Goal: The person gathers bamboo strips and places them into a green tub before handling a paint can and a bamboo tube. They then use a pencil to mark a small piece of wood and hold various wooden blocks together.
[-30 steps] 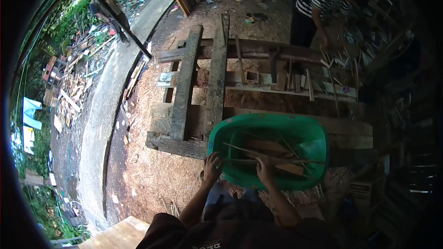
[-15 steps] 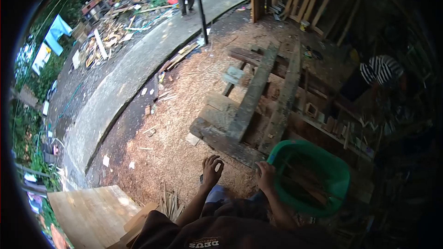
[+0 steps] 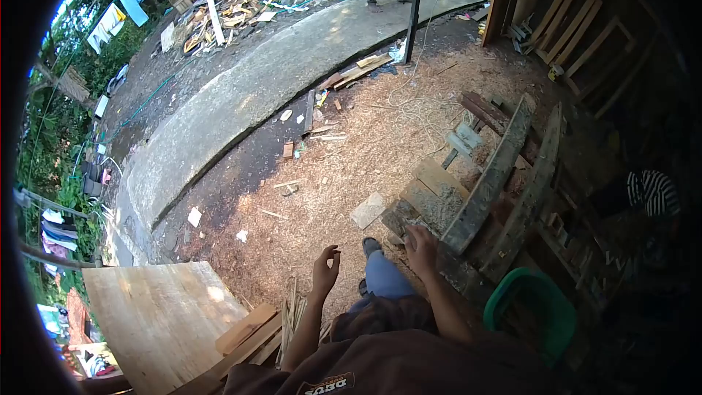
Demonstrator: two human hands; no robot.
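Head view, hands: we see our left hand (image 3: 326, 263) raised over the sawdust floor (image 3: 329, 168), fingers loosely curled, holding nothing; our right hand (image 3: 420, 241) is spread flat, close over or on the rough grey timber frame (image 3: 482, 190), gripping nothing.
Head view, basin: the green plastic basin (image 3: 534, 307), round-rimmed and smooth, sits at our right, apart from both hands.
Head view, wood: a pale flat plywood sheet (image 3: 153, 314) lies at our left, thin splintery sticks (image 3: 289, 318) beside it.
Head view, surroundings: a curved concrete path (image 3: 241, 102); a person in a striped shirt (image 3: 654, 192) at far right.
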